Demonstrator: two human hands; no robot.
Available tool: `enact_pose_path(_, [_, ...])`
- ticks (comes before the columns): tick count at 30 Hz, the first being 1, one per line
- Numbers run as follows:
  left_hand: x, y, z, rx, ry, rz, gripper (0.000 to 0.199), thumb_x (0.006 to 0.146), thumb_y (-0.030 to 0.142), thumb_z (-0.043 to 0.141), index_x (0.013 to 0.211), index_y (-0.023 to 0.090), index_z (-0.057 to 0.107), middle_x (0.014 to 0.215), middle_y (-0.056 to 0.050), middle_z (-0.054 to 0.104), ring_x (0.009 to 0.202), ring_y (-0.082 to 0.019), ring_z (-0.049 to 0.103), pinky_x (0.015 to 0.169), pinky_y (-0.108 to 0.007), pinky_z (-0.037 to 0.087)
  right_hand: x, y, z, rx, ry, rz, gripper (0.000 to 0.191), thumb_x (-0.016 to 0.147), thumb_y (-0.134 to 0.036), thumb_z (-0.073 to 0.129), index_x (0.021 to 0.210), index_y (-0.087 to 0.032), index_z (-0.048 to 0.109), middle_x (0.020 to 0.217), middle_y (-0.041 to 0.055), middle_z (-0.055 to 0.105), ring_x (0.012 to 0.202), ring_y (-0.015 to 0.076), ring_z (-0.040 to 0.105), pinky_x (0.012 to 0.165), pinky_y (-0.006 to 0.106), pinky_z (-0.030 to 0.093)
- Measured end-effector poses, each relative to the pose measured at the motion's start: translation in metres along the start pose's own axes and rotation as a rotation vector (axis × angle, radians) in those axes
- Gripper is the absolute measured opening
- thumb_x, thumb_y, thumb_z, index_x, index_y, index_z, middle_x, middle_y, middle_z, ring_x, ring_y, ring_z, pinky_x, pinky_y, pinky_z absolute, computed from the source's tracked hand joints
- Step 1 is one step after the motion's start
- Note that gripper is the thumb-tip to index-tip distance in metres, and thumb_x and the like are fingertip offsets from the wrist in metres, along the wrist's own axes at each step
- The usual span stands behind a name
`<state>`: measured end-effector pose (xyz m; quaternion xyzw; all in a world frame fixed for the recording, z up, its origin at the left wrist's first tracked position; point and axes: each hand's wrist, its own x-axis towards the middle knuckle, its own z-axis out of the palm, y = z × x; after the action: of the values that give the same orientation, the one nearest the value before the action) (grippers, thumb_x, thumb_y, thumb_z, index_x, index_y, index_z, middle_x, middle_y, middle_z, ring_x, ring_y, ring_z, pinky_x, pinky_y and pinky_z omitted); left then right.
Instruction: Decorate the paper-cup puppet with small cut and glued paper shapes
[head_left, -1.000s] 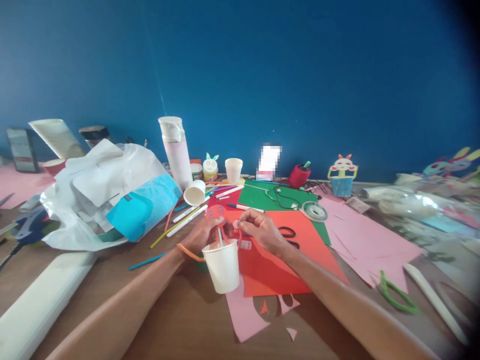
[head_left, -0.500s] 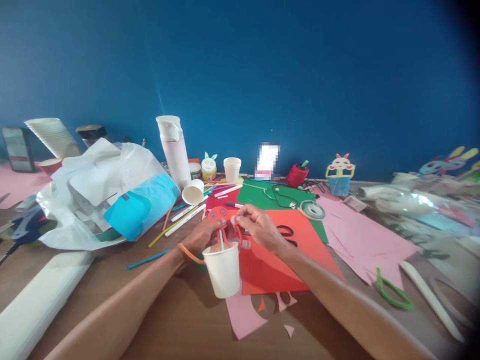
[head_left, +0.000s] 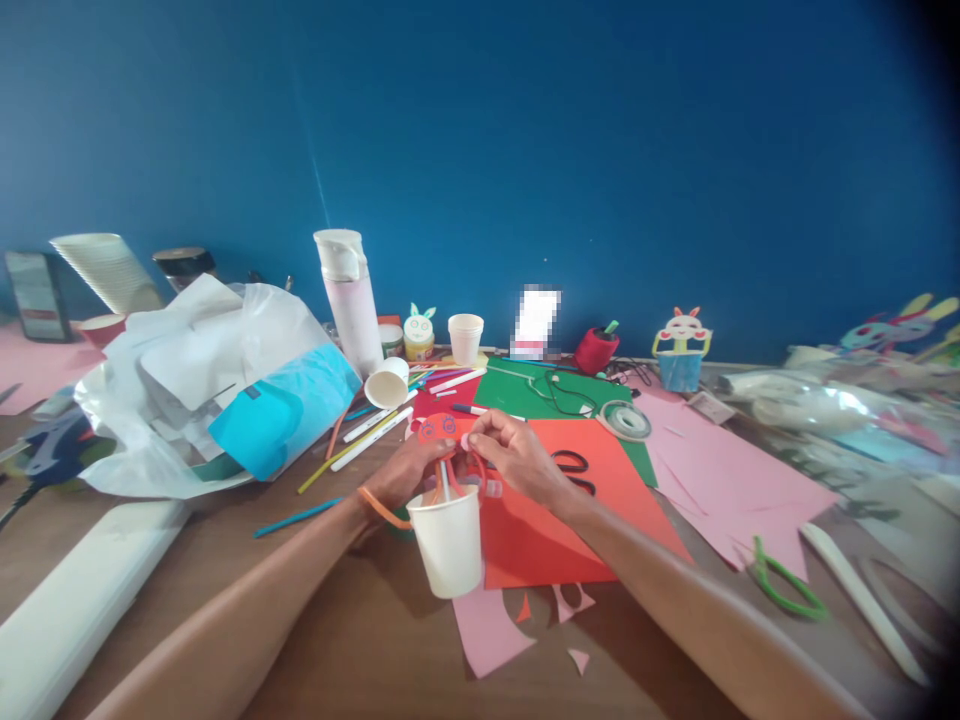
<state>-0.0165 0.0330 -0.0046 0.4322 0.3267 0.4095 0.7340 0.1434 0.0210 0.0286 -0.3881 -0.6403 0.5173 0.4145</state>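
A white paper cup (head_left: 448,545) stands in front of my hands, with orange strips and a pale stick rising from it. Behind its rim is an orange paper face (head_left: 438,428) with drawn blue eyes. My left hand (head_left: 415,470) is closed on the face's lower edge, thumb on top. Just right of it, my right hand (head_left: 512,452) pinches a small pink paper piece (head_left: 466,441) against an orange strip. An orange pipe cleaner (head_left: 384,508) sticks out by my left wrist.
Black-handled scissors (head_left: 576,470) lie on orange paper (head_left: 600,540), right of the cup. Markers (head_left: 373,438) and a tipped cup (head_left: 387,384) are behind left. A stuffed plastic bag (head_left: 172,400) is at left, a tape roll (head_left: 625,421) at right. Pink scraps (head_left: 491,625) lie in front.
Both hands hold nearly the same place and grip. My right hand's fingers have shifted very slightly at the pink piece.
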Motion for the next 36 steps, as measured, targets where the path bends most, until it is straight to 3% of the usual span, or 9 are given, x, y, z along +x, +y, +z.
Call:
enact_pose_path(12, [-0.0036,0.0035,0.0055,0.045,-0.043,0.017,0.015,0.073,0.027,0.054,0.070,0.014,0.058,0.059,-0.001,0.055,0.052,-0.011,0.049,0.049,-0.022,0.036,-0.0005,0.0021,0.0029,0.038,0.030,0.001,0.011,0.076,-0.028,0.052,0.071,-0.019,0.048,0.065,-0.0010,0.058,0.061,0.0135,0.059,0.056,0.024,0.045])
enact_pose_path(23, [-0.0063,0.0029,0.0058,0.061,-0.065,0.059,0.014,0.074,0.027,0.054,0.077,0.014,0.058,0.065,-0.002,0.057,0.058,-0.012,0.052,0.056,-0.025,0.040,-0.0005,0.0015,0.0047,0.058,0.036,0.006,0.013,0.075,-0.029,0.053,0.069,-0.019,0.046,0.061,-0.0021,0.059,0.057,0.0125,0.060,0.052,0.022,0.046])
enact_pose_path(30, [-0.0070,0.0003,0.0054,0.115,0.018,0.116,0.017,0.072,0.027,0.057,0.083,0.015,0.061,0.078,-0.004,0.061,0.069,-0.014,0.054,0.066,-0.026,0.041,0.0001,0.0050,0.0057,0.030,0.053,0.004,0.013,0.075,-0.029,0.052,0.070,-0.018,0.046,0.062,-0.0012,0.059,0.058,0.0122,0.059,0.053,0.022,0.046])
enact_pose_path(36, [-0.0057,-0.0014,0.0023,0.199,0.083,0.152,0.012,0.071,0.025,0.058,0.076,0.015,0.060,0.073,-0.002,0.060,0.067,-0.013,0.053,0.066,-0.026,0.041,0.0004,0.0077,0.0058,0.082,0.039,0.004,0.012,0.075,-0.028,0.053,0.072,-0.017,0.048,0.066,0.0000,0.059,0.061,0.0131,0.060,0.056,0.024,0.047])
